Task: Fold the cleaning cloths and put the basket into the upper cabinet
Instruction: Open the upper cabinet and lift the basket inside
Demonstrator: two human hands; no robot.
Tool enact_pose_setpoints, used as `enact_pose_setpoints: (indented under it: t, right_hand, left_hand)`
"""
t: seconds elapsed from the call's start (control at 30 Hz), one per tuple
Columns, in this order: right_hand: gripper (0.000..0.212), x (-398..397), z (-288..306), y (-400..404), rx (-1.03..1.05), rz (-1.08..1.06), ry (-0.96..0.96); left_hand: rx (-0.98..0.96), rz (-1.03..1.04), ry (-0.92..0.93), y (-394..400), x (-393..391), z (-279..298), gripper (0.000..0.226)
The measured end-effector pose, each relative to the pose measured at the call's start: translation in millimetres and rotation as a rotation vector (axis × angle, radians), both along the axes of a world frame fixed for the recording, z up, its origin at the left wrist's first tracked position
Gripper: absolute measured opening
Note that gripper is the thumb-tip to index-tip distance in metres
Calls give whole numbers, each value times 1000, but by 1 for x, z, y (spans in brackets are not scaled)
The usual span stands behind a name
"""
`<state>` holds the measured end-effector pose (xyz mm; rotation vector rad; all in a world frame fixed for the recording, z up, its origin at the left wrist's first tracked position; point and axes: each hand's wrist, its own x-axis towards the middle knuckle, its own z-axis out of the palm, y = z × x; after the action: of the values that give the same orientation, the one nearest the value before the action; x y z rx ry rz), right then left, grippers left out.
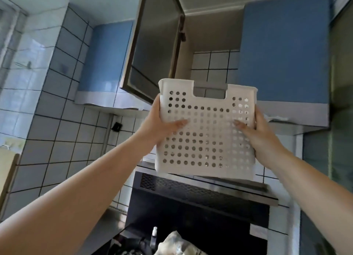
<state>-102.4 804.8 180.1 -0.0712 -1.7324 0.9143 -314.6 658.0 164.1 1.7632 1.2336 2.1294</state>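
A white perforated plastic basket (206,132) is raised in front of me, just below the open upper cabinet (212,35). Its near wall, full of round holes, faces me, with a handle notch at the top. My left hand (160,122) grips its left edge, thumb across the near wall. On the right edge my right hand (256,130) grips the same way. The cabinet door (152,42) is swung open to the left, and the part of the cabinet I see holds nothing. The basket's contents are hidden; no cloths show.
A black range hood (200,195) juts out right under the basket. Blue cabinet fronts (284,50) flank the open compartment, over white tiled walls (57,121). At the bottom edge a crumpled pale bag (177,243) and a small bottle (154,233) sit on the counter.
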Motion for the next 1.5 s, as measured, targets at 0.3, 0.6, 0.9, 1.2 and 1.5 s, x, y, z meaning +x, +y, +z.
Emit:
enact_pose_setpoints:
  t: [0.3, 0.6, 0.9, 1.2, 1.5]
  right_hand:
    - [66, -16, 74, 33, 199, 0, 23]
    - [45, -27, 163, 45, 437, 2, 72]
    - [49, -53, 212, 99, 493, 50, 95]
    - [51, -95, 220, 160, 527, -65, 121]
    - [66, -137, 210, 219, 473, -152, 148]
  left_hand:
    - [138, 49, 106, 45, -24, 70, 73]
    - [245, 83, 138, 58, -38, 163, 60]
    - [299, 119, 216, 104, -61, 216, 63]
    - [352, 101, 255, 178, -113, 227, 65]
    - [378, 9, 305, 248, -162, 222, 69]
